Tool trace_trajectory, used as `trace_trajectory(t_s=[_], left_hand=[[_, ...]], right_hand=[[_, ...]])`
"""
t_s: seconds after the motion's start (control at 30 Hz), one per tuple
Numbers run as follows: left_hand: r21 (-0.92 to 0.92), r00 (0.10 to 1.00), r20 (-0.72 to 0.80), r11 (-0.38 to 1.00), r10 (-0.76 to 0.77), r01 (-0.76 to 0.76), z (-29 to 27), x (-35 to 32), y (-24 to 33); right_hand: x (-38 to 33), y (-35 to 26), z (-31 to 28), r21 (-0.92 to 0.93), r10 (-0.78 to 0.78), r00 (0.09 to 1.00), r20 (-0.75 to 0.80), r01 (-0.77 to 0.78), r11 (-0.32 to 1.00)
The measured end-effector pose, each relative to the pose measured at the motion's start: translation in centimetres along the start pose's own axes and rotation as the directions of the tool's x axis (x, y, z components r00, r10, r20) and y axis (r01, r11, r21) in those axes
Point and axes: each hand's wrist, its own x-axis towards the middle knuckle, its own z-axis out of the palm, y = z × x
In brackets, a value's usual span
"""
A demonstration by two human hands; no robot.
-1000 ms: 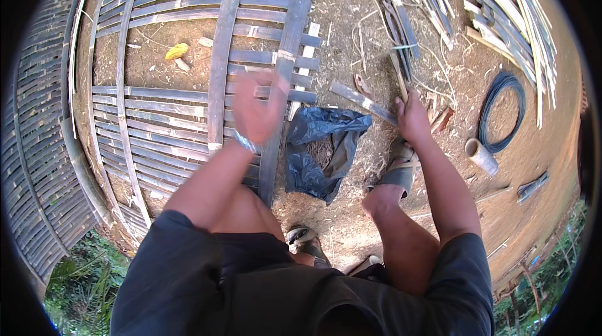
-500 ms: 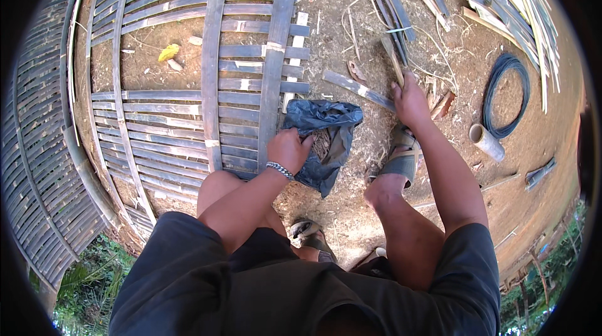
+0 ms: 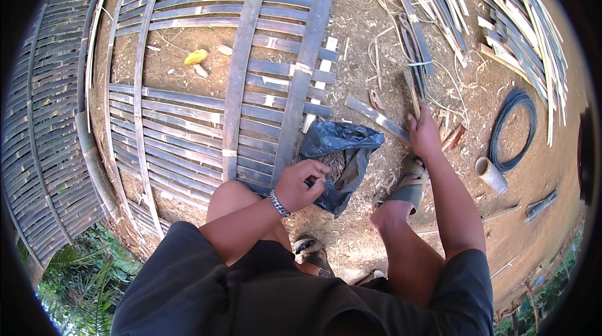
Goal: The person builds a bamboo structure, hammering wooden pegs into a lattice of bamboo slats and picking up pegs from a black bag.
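My left hand (image 3: 304,185), with a chain bracelet at the wrist, is closed in a pinch beside the mouth of a black plastic bag (image 3: 365,141). Whatever its fingertips hold is too small to make out. Inside the open bag lies a heap of thin, grey-brown pieces (image 3: 335,163) that look like nails. My right hand (image 3: 425,133) is wrapped round a wooden handle (image 3: 412,90), and the rest of that tool cannot be made out. A bamboo panel of crossed slats (image 3: 235,91) lies left of the bag. One loose bamboo slat (image 3: 376,117) reaches toward my right hand.
Dark strips tied with light-blue string (image 3: 417,53) lie beyond my right hand. Split bamboo (image 3: 533,22) is piled at the far right, above a coil of dark wire (image 3: 500,126) and a short tube (image 3: 491,175). Another slatted bamboo panel (image 3: 53,110) stands along the left edge.
My left hand has drawn back from the bag's mouth, its fingers turned up in a pinch. My right hand keeps hold of the wooden handle. The whole view has shifted slightly.
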Motion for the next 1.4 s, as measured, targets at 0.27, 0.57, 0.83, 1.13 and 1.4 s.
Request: trace_trajectory(t_s=[0.27, 0.57, 0.83, 1.13, 1.4], left_hand=[[0.072, 0.812, -0.583, 0.997, 0.036, 0.008, -2.3, 14.3, -1.8], [0.4, 0.656, -0.716, 0.91, 0.239, 0.106, -1.2, 21.5, -5.6], [0.444, 0.667, -0.703, 0.884, 0.246, 0.142, -1.0, 22.0, -5.4], [0.392, 0.654, -0.722, 0.912, 0.226, 0.118, -1.3, 22.0, -5.2], [0.397, 0.643, -0.732, 0.908, 0.223, 0.137, -1.2, 21.9, -5.3]], right_hand=[[-0.4, -0.1, -0.5, 0.091, -0.047, 0.999, -0.025, 0.049, 0.995], [-2.5, -8.2, -1.4, 0.2, -0.022, 0.995, 0.096, 0.002, 0.98], [-4.8, -11.5, 0.7, 0.273, -0.185, 0.971, 0.154, 0.138, 0.952], [-4.9, -13.0, 2.1, 0.312, -0.187, 0.979, 0.082, 0.153, 0.938], [-4.6, -14.5, 2.8, 0.338, -0.175, 0.98, 0.099, 0.132, 0.932]])
